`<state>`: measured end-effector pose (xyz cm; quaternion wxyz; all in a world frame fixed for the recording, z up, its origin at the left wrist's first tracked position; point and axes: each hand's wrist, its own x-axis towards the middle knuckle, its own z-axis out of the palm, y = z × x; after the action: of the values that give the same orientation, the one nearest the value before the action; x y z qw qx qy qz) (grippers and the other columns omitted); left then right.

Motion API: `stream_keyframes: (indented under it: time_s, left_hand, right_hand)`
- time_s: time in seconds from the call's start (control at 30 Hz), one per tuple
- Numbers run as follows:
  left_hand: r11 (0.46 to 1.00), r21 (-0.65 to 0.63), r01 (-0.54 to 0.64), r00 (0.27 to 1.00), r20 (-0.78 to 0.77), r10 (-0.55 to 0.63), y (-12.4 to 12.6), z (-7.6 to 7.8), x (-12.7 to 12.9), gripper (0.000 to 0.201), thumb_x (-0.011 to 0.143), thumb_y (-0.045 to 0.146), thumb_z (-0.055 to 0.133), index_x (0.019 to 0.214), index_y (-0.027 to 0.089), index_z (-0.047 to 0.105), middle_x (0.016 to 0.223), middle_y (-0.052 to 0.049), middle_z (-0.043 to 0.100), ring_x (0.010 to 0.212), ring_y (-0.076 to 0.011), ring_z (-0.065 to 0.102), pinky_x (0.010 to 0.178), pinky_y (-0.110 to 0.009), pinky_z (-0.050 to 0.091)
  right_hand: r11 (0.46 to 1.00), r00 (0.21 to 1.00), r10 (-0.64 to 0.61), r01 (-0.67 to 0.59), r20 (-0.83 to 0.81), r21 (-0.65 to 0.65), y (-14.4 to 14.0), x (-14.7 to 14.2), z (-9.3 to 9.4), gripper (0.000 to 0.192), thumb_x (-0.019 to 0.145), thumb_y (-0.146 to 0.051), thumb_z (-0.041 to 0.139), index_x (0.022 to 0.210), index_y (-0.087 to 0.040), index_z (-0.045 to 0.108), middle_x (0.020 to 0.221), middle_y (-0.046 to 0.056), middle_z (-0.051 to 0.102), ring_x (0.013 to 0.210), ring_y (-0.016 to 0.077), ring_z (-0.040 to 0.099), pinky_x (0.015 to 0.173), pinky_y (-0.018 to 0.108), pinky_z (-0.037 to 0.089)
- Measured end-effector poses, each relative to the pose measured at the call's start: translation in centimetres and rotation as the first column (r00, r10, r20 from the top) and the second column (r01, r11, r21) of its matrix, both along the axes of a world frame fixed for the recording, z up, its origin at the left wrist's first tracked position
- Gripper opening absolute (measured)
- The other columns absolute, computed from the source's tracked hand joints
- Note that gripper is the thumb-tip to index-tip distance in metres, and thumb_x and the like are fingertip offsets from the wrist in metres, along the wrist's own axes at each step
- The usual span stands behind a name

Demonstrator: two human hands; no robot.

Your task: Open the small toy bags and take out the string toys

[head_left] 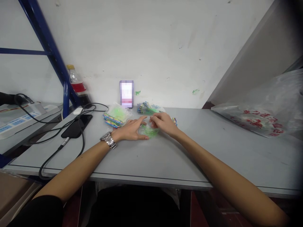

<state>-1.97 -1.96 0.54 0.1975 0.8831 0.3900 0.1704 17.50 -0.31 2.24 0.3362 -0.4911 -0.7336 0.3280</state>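
Got my left hand flat on the little green packet and my right hand pinching its far edge, just in front of the phone, and honestly that slippery plastic could easily slide or tear.

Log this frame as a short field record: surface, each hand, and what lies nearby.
surface: grey table
left hand: flat on the table, fingertips on the green packet; wristwatch on the wrist
right hand: fingers on the same packet
behind hands: stacks of colourful packets
left side: black phone, cables, bottle
right side: large plastic bag
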Motion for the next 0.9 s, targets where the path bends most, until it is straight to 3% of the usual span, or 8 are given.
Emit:
stream_keyframes:
  time_s: [0.1,0.27,0.57,0.73,0.9]
  left_hand:
    - [1.0,-0.003,-0.003,1.0,0.003,0.003,-0.1,0.1,0.1,0.091,0.077,0.059,0.063,0.147,0.023,0.019,0.14,-0.014,0.052,0.129,-0.032,0.047,0.108,-0.049,0.029]
    - [0.998,-0.03,-0.05,0.999,0.002,0.05,-0.1,0.0,0.1,0.097,0.075,0.064,0.063,0.149,0.023,0.017,0.143,-0.015,0.049,0.129,-0.0369,0.045,0.105,-0.053,0.032]
    - [0.998,-0.024,-0.051,0.999,0.013,0.051,0.1,-0.3,0.0,0.101,0.073,0.065,0.065,0.15,0.021,0.016,0.142,-0.017,0.049,0.127,-0.0379,0.046,0.103,-0.053,0.034]
    - [0.996,-0.053,-0.076,0.997,0.001,0.076,0.1,-0.2,0.0,0.107,0.072,0.066,0.065,0.152,0.02,0.01,0.144,-0.017,0.046,0.132,-0.0406,0.04,0.104,-0.053,0.032]
    - [0.996,-0.059,-0.067,0.998,0.016,0.068,0.2,-0.3,0.0,0.108,0.071,0.064,0.066,0.152,0.02,0.01,0.145,-0.015,0.046,0.133,-0.0404,0.038,0.107,-0.053,0.029]
  right_hand:
    - [0.976,0.962,0.036,-0.092,0.27,0.199,-0.1,0.1,-0.1,0.015,0.079,-0.022,0.052,0.07,-0.016,0.063,0.067,0.004,0.063,0.063,0.0158,0.052,0.061,0.029,0.036]
    - [0.927,0.88,0.093,-0.247,0.466,0.283,0.2,-0.4,-1.1,0.013,0.08,-0.019,0.054,0.074,-0.016,0.065,0.074,0.006,0.066,0.073,0.0189,0.054,0.075,0.033,0.037]
    - [0.937,0.88,0.042,-0.199,0.472,0.287,0.7,-1.0,-2.3,0.012,0.081,-0.015,0.052,0.08,-0.014,0.064,0.082,0.009,0.065,0.08,0.0204,0.053,0.073,0.031,0.037]
    - [0.918,0.871,0.1,-0.268,0.481,0.293,0.5,-0.9,-1.8,0.018,0.081,-0.01,0.049,0.068,-0.015,0.06,0.067,0.005,0.062,0.068,0.0173,0.05,0.071,0.031,0.036]
    - [0.892,0.824,0.155,-0.354,0.544,0.282,0.1,-0.2,-1.2,0.017,0.077,-0.007,0.05,0.069,-0.016,0.062,0.074,0.008,0.064,0.08,0.0217,0.05,0.073,0.033,0.034]
